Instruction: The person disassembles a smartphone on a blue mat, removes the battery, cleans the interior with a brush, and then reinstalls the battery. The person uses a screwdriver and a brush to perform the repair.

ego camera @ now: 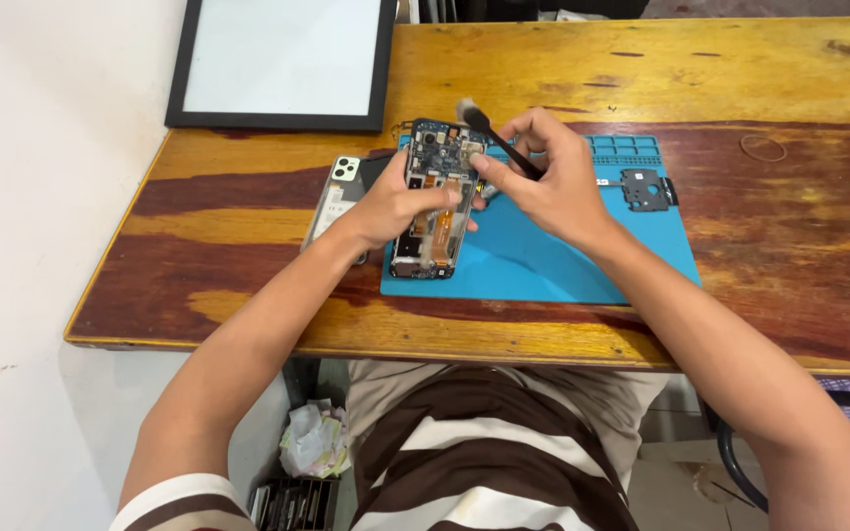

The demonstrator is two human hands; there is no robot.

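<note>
On a worn wooden table (248, 206) by a white wall, the left hand (391, 206) grips an opened phone (432, 197) over a blue mat (543, 256). The right hand (553, 182) pinches a small brush (489, 133) at the phone's top; a framed panel (282, 61) lies behind.

Phone: opened phone (432, 197), back cover off, circuit board and orange flex cables exposed; long axis runs away from the person, camera end farthest.
Phone position: lower end rests on the blue mat (543, 265); body tilted up, gripped at its left edge.
Brush: slim black handle, pale bristles (489, 131); held slanted, bristle tip at the phone's top right corner.
</note>
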